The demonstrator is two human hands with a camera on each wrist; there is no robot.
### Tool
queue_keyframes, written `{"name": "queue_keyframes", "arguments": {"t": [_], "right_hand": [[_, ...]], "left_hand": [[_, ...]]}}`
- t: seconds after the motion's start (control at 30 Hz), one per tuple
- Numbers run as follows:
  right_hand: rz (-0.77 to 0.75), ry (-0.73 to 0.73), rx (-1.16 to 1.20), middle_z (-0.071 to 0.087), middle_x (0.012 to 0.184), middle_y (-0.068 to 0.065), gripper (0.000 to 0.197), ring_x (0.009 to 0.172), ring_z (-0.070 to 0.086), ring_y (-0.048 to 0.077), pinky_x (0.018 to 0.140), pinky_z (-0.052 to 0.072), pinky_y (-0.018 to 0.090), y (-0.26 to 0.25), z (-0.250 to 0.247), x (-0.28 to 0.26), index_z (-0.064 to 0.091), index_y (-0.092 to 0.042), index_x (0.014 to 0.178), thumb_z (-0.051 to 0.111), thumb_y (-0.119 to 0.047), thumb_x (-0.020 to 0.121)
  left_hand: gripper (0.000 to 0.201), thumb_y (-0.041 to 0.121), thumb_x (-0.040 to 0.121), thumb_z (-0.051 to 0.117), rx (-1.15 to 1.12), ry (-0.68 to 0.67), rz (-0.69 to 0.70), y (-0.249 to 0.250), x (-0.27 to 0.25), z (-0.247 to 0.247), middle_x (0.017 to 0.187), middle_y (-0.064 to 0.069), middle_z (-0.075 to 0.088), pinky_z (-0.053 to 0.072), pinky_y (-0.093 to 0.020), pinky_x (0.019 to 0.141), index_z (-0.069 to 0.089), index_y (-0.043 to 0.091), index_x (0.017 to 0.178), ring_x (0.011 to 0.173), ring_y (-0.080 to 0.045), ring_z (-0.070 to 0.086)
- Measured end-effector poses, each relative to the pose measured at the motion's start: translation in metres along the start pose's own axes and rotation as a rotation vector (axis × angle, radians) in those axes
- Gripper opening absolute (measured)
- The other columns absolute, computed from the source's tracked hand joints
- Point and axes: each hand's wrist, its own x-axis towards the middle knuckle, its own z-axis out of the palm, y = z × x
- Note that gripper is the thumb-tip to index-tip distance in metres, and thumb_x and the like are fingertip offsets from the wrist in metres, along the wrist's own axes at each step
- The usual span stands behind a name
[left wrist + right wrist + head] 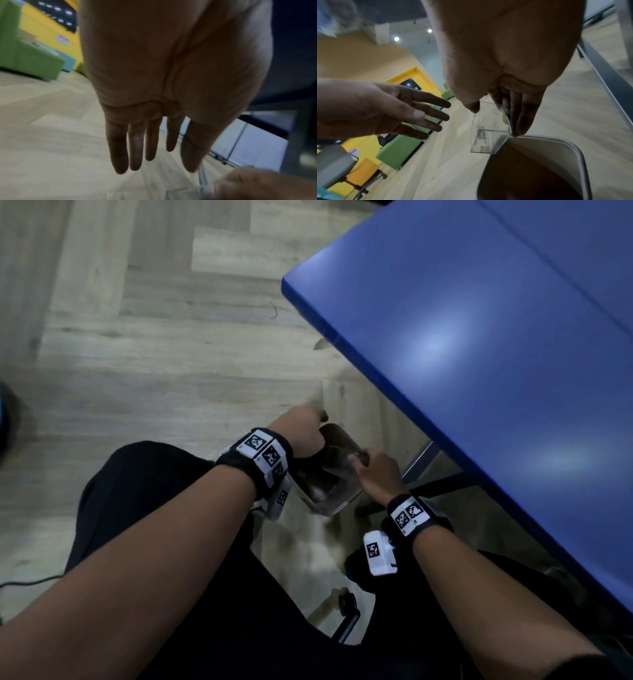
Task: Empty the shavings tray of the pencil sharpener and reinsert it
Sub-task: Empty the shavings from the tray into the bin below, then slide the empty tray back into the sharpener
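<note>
My right hand (498, 119) pinches the clear plastic shavings tray (489, 129) by one end, thumb on one side and fingers on the other. The tray hangs tilted over the rim of a grey bin (578, 150) with a dark inside. Only faint specks show in the tray. My left hand (419, 108) hovers beside the tray with straight, spread fingers (135, 146) and holds nothing. In the head view both hands, left (303, 434) and right (373, 469), are low between my knees over the bin (329, 505). The sharpener body is not in view.
A blue table (479, 337) juts in at the right, with its metal legs (419, 458) just beyond the bin. Pale wooden floor (154, 354) spreads to the left. A chair base with castors (347, 607) sits below. Green seats (399, 150) stand far off.
</note>
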Motion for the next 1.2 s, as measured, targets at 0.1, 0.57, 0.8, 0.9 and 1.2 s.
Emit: {"name": "queue_keyframes", "arguments": {"t": [0.1, 0.57, 0.8, 0.9, 1.2], "right_hand": [[-0.048, 0.044, 0.015, 0.077, 0.090, 0.016, 0.050, 0.088, 0.074, 0.037, 0.078, 0.060, 0.047, -0.005, -0.026, -0.020, 0.074, -0.007, 0.097, 0.050, -0.051, 0.101], [-0.054, -0.104, 0.575, 0.083, 0.091, 0.015, 0.055, 0.088, 0.081, 0.036, 0.097, 0.061, 0.060, -0.028, -0.109, -0.171, 0.082, -0.016, 0.101, 0.059, -0.065, 0.092], [-0.241, -0.064, 0.707, 0.080, 0.089, 0.007, 0.033, 0.079, 0.080, 0.025, 0.089, 0.067, 0.053, -0.024, -0.157, -0.268, 0.079, -0.013, 0.101, 0.058, -0.037, 0.110], [-0.306, -0.011, 0.661, 0.083, 0.103, 0.006, 0.034, 0.090, 0.082, 0.023, 0.088, 0.067, 0.041, -0.007, -0.178, -0.311, 0.081, -0.017, 0.110, 0.061, -0.044, 0.108], [-0.399, 0.334, 0.460, 0.068, 0.139, -0.016, 0.084, 0.126, 0.067, -0.002, 0.107, 0.059, 0.032, 0.060, -0.224, -0.394, 0.055, -0.037, 0.151, 0.091, -0.055, 0.077]], "left_hand": [[0.054, 0.019, 0.082, 0.062, 0.128, -0.055, 0.129, 0.019, -0.029, -0.002, 0.128, -0.010, 0.066, 0.053, -0.038, 0.095, 0.058, 0.020, 0.136, 0.116, -0.031, 0.063], [0.085, 0.046, 0.070, 0.083, 0.416, 0.115, 0.486, 0.075, -0.170, -0.027, 0.132, 0.005, 0.057, 0.051, -0.033, 0.099, 0.049, 0.024, 0.145, 0.119, -0.016, 0.059], [0.067, 0.052, 0.068, 0.083, 0.438, 0.135, 0.579, 0.131, -0.244, -0.038, 0.116, 0.017, 0.065, 0.056, -0.028, 0.088, 0.060, 0.033, 0.128, 0.099, -0.003, 0.063], [0.065, 0.052, 0.067, 0.084, 0.428, 0.103, 0.618, 0.156, -0.266, -0.036, 0.114, 0.021, 0.065, 0.057, -0.027, 0.090, 0.060, 0.037, 0.126, 0.100, 0.001, 0.065], [0.065, 0.053, 0.072, 0.083, 0.559, 0.035, 0.831, 0.263, -0.300, -0.022, 0.119, 0.016, 0.067, 0.056, -0.026, 0.094, 0.063, 0.031, 0.130, 0.105, -0.001, 0.067]]}}
